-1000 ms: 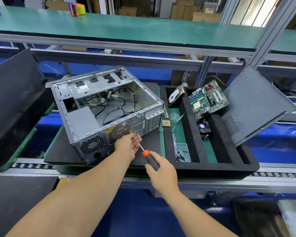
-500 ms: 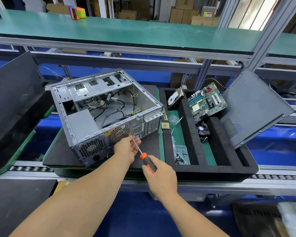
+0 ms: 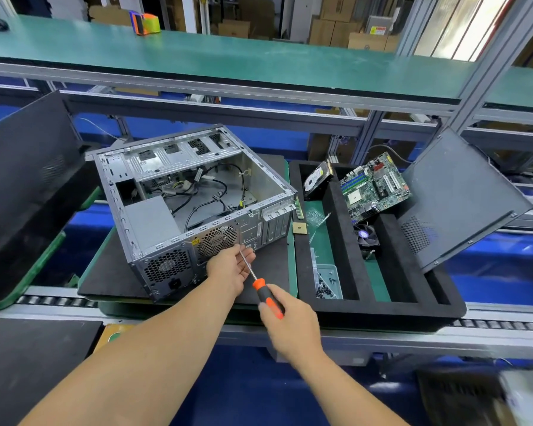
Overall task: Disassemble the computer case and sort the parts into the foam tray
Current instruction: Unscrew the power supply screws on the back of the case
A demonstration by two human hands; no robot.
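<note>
The open grey computer case [image 3: 154, 216] lies on a black mat, its rear panel with fan grilles facing me. My left hand [image 3: 228, 269] rests at the rear panel beside the round fan grille, its fingers around the metal shaft of the screwdriver [image 3: 266, 295]. My right hand [image 3: 293, 327] grips the orange and black handle. The tip is hidden behind my left fingers. To the right lies the black foam tray [image 3: 379, 309], holding a hard drive [image 3: 316, 178], a motherboard [image 3: 374, 186], a cooler fan [image 3: 365, 236] and a small box of screws [image 3: 328, 282].
A dark side panel [image 3: 462, 198] leans on the tray's right edge. Another black panel [image 3: 22, 167] stands at the left. A small CPU chip [image 3: 299, 228] lies on the mat by the case. A green shelf with a tape dispenser [image 3: 145, 22] runs above.
Both hands and the screwdriver stay at the case's rear panel; the handle has turned slightly in my right hand. The view has shifted a little.
</note>
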